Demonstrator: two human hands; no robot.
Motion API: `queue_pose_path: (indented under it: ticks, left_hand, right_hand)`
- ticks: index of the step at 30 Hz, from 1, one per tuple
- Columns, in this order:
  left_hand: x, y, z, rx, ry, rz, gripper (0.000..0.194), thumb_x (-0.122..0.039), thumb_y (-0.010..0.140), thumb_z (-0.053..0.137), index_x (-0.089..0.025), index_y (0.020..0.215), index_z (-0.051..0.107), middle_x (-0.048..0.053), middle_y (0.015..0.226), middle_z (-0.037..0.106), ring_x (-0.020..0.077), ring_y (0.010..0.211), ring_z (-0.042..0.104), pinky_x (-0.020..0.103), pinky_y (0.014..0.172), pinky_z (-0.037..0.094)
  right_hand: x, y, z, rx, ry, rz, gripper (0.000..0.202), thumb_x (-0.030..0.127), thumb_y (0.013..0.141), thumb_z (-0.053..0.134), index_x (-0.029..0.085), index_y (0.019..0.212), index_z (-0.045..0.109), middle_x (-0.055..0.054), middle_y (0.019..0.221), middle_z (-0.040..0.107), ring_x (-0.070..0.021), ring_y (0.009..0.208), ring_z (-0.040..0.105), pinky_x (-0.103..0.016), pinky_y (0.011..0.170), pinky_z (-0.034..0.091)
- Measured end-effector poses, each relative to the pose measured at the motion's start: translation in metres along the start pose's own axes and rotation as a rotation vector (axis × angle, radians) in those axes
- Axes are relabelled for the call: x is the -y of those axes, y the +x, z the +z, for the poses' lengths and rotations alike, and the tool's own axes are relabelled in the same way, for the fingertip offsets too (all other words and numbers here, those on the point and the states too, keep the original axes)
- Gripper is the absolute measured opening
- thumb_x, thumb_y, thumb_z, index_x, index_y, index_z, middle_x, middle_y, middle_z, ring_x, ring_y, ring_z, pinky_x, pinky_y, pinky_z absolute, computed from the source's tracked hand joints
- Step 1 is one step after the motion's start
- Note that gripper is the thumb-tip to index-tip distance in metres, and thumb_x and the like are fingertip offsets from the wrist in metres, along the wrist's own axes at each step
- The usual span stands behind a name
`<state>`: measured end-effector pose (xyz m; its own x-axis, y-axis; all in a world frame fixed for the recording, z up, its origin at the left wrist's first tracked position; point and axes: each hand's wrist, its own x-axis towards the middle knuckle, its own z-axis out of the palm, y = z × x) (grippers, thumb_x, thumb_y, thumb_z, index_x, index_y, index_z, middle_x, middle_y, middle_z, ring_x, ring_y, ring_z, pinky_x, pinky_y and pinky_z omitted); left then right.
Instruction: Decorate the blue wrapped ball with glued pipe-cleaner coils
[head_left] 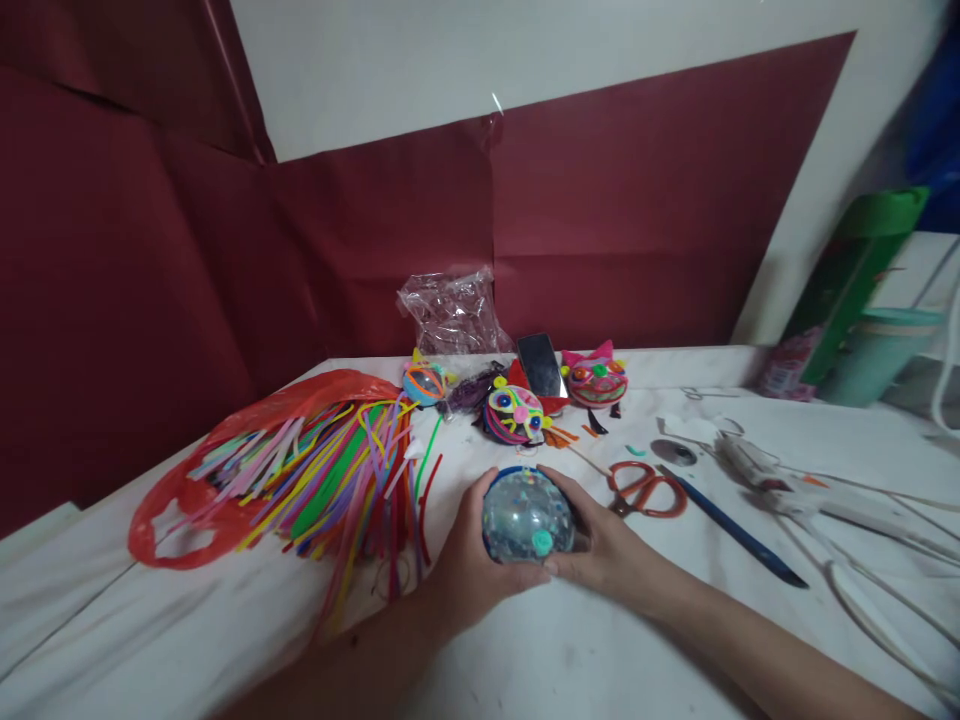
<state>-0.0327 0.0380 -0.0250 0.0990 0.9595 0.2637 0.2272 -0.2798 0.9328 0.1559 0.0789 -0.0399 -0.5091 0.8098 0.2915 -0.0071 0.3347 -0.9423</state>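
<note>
Between my two hands is a clear round ball [521, 510] with specks inside, a blue band around its edge and a small teal rosette [541, 542] on its lower front. My left hand [472, 550] wraps its left side, the thumb along the bottom. On the right side my right hand [596, 545] curls around it, thumb tip close to the left one. Just behind the ball lies a decorated ball face [516, 412] with blue eyes and a pink nose. Orange-handled scissors [645, 490] rest to the right of my right hand.
Colourful pipe cleaners [337, 470] spill from a red plastic bag [300, 385] at left. Behind stand a pink cat-eared ball [596, 375], a blue-orange ball [425, 383], a phone [541, 366] and a clear bag [454, 312]. At right are a dark blue strip [739, 530], a glue gun [757, 470] and cords.
</note>
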Motion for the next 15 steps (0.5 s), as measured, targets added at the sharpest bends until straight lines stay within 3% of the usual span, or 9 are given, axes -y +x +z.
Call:
queue_pose_path:
  ticks: [6,10,13,15]
  left_hand:
    - [0.002,0.003,0.001,-0.070,0.210,0.067,0.089,-0.022,0.051,0.074,-0.016,0.129,0.032,0.015,0.131,0.043,0.0305,0.120,0.043,0.045,0.101,0.036]
    - [0.009,0.013,-0.008,-0.172,0.283,0.098,0.082,-0.026,0.054,0.071,-0.018,0.127,0.035,0.013,0.129,0.047,0.0299,0.119,0.045,0.044,0.099,0.039]
    - [0.012,0.022,-0.017,-0.272,0.227,-0.009,0.081,-0.035,0.055,0.071,-0.019,0.126,0.037,0.013,0.128,0.048,0.0303,0.117,0.047,0.042,0.097,0.041]
    - [0.014,0.026,-0.023,-0.298,0.165,-0.063,0.081,-0.040,0.057,0.068,-0.018,0.128,0.036,0.014,0.127,0.048,0.0298,0.115,0.049,0.041,0.094,0.043]
  right_hand:
    - [0.011,-0.002,0.010,-0.057,-0.016,-0.018,0.095,0.052,0.060,0.074,0.019,0.136,0.028,-0.014,0.136,0.040,-0.0292,0.123,0.041,-0.043,0.104,0.033]
    - [0.018,0.002,0.008,-0.072,-0.041,-0.057,0.086,0.049,0.063,0.073,0.020,0.134,0.034,-0.013,0.130,0.047,-0.0260,0.112,0.050,-0.040,0.095,0.041]
    - [0.019,0.010,-0.012,-0.347,-0.167,-0.025,0.038,0.045,0.072,0.064,0.019,0.099,0.061,-0.007,0.095,0.064,-0.0208,0.086,0.058,-0.036,0.080,0.047]
    - [0.016,0.015,-0.032,-0.566,-0.171,0.050,0.025,0.043,0.072,0.063,0.019,0.068,0.059,-0.002,0.065,0.060,-0.0163,0.065,0.055,-0.030,0.064,0.047]
